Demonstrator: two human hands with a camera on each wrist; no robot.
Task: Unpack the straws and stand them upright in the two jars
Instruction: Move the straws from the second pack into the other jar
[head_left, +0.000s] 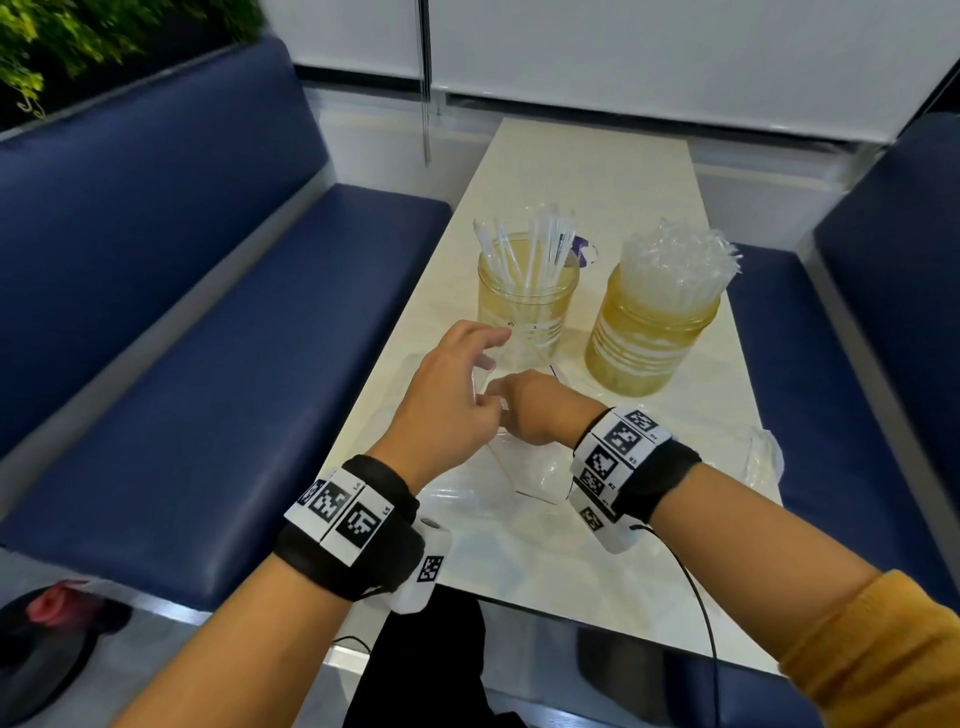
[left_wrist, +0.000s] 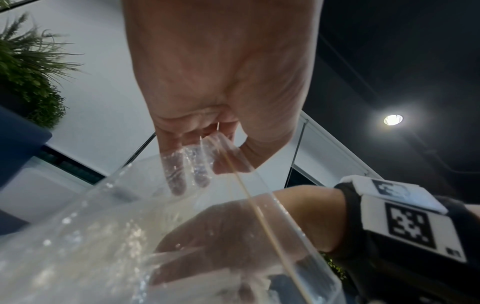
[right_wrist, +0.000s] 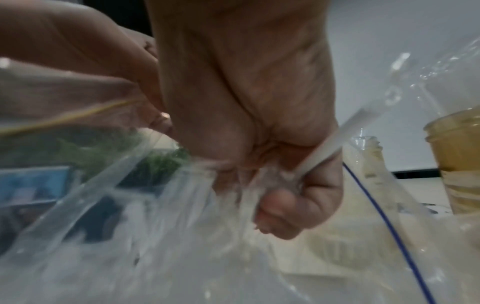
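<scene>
Nearest on the tabletop (head_left: 524, 171) lies a clear bag (head_left: 524, 483), both hands at its mouth. Only the right wrist view shows the right hand (right_wrist: 259, 115) curled around a straw (right_wrist: 324, 148). The left wrist view shows the left hand (left_wrist: 221, 82) pinching the bag's edge. Beyond stand two jars: the left jar (head_left: 524, 306) sparsely filled with straws, the right jar (head_left: 649, 332) packed. No readable labels.

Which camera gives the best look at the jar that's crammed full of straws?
The head view: it shows the full jar whole on the table, straws bristling from its mouth, right of the half-filled jar. The right wrist view catches only an amber jar's edge; which jar is unclear. The left wrist view shows none.
</scene>
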